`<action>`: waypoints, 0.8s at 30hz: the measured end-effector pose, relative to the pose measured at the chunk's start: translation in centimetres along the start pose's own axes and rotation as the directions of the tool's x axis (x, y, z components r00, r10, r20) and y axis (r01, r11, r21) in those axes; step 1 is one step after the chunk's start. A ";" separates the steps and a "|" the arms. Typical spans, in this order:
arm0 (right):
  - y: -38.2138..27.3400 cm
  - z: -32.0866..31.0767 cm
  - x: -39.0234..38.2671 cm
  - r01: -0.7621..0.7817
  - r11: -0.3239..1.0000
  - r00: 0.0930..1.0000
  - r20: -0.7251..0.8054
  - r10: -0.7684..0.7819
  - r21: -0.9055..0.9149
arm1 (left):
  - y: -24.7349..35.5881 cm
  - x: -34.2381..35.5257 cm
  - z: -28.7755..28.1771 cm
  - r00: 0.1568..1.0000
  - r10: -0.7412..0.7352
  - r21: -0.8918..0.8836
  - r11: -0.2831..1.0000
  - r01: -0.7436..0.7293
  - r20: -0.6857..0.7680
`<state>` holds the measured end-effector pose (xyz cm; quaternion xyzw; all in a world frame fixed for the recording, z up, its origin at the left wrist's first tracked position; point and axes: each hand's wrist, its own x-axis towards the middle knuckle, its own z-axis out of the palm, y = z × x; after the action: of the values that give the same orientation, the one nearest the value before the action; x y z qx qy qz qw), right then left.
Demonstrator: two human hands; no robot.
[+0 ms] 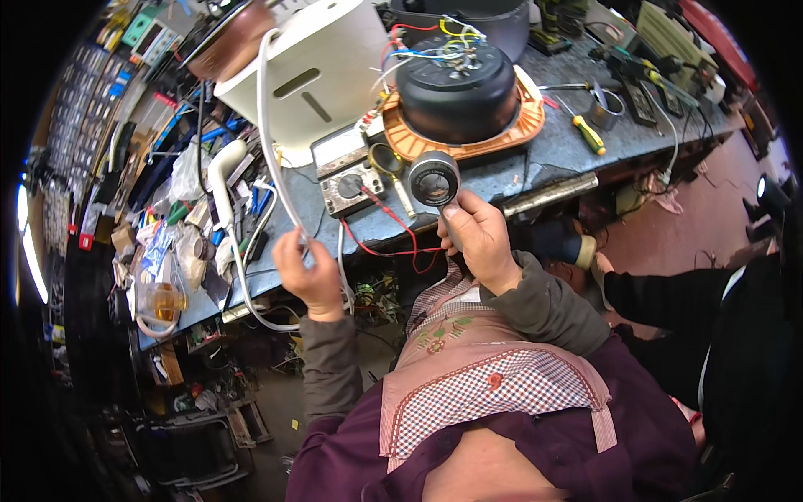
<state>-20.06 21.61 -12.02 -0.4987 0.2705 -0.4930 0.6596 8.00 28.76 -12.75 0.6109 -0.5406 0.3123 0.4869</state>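
Note:
My left hand (305, 276), near the bench's front, has curled fingers around a white cable (288, 197) that rises beside a white appliance housing (330, 67). My right hand (481, 243) grips the handle of a round, dark-rimmed magnifier (434, 178). Behind it sits an upturned black round appliance part (456, 100) in an orange-brown plastic frame (519, 130), with red, blue, white and yellow wires on top. An analog multimeter (339, 188) with red leads lies between my hands, beside a brass-rimmed round glass (386, 158).
The blue worktop (552, 163) holds a yellow screwdriver (590, 134), a white showerhead-like handset (224, 167), tools and clutter on the left. A dark pot (493, 29) and copper-coloured vessel (226, 38) stand behind. Another person's dark-clothed leg (669, 293) is at my right.

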 end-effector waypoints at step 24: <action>0.3 -4.0 -2.0 -0.153 0.985 0.979 -0.125 0.162 0.081 | -7.9 -3.0 3.5 0.854 -0.517 -0.278 0.812 0.513 0.064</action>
<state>-24.07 21.85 -14.01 -0.4185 0.3344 -0.4800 0.6947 14.40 26.12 -18.67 0.6554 -0.3908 0.0922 0.6397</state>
